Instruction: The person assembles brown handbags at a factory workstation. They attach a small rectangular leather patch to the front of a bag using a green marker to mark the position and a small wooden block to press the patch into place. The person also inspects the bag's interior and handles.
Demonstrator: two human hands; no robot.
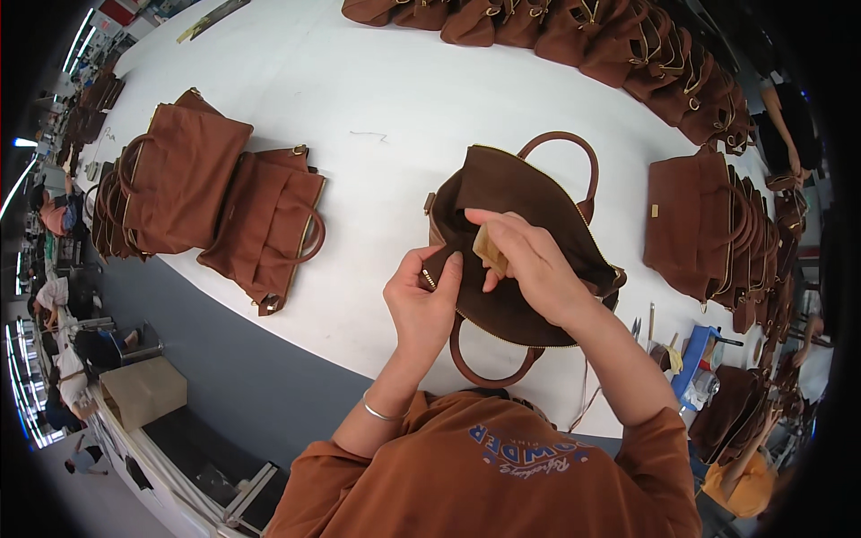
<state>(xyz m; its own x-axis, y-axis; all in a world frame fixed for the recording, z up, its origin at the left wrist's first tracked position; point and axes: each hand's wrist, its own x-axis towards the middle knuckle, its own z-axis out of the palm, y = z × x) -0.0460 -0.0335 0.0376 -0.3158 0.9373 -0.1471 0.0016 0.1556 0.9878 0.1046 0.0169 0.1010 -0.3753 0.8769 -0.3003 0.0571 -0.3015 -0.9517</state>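
Observation:
A brown leather handbag [587, 255] lies spread on the white table in front of me, its zip top gaping so the dark brown lining shows. One round handle points away from me and the other toward me. My left hand [423, 296] is closed on the bag's left end, thumb and fingers pinching the edge by the zip end. Over the opening, my right hand [538, 269] grips a small tan pad [488, 250], perhaps sponge or folded cloth. Its index finger stretches toward the lining at the left end. The fingertips beneath the pad are partly hidden.
Finished-looking brown handbags [184, 175] are piled at the left, with another stack [691, 220] at the right. A long row of bags [574, 40] lines the far edge. Beside the right stack stand a blue holder [695, 363] and small tools. Other people work around the room.

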